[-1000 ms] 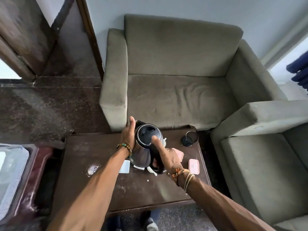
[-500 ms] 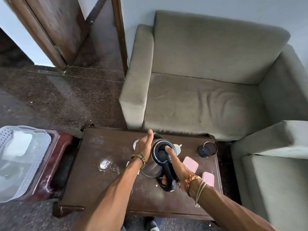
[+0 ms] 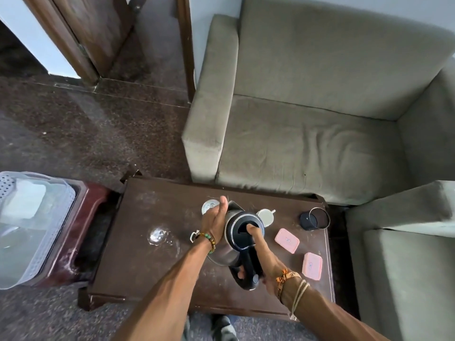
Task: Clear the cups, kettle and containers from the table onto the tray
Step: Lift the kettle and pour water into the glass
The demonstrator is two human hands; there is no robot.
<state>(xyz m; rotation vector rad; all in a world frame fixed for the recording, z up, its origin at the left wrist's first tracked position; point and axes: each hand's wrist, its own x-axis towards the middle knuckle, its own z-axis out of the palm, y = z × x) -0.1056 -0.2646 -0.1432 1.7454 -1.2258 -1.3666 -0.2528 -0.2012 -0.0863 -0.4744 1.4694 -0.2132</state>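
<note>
A steel kettle (image 3: 227, 249) with a black lid and handle is held over the middle of the dark wooden table (image 3: 138, 271). My right hand (image 3: 256, 254) is shut on its black handle, thumb on the lid. My left hand (image 3: 215, 217) presses flat against the kettle's left side. A white cup (image 3: 266, 216) stands just behind the kettle, a clear glass (image 3: 209, 206) behind my left hand, another clear glass (image 3: 157, 236) to the left. Two pink lidded containers (image 3: 287, 240) (image 3: 312, 266) lie at the right. The white perforated tray (image 3: 37, 227) sits far left on a red stool.
A black container with a clear rim (image 3: 314, 219) stands at the table's back right corner. A grey sofa (image 3: 307, 119) is behind the table and a second grey seat (image 3: 406, 254) at its right. A red stool (image 3: 83, 232) carries the tray. A wooden door (image 3: 98, 33) stands back left.
The view has swung left, bringing the tray into sight. Both hands keep hold of the kettle, which has shifted a little toward me and left over the table.
</note>
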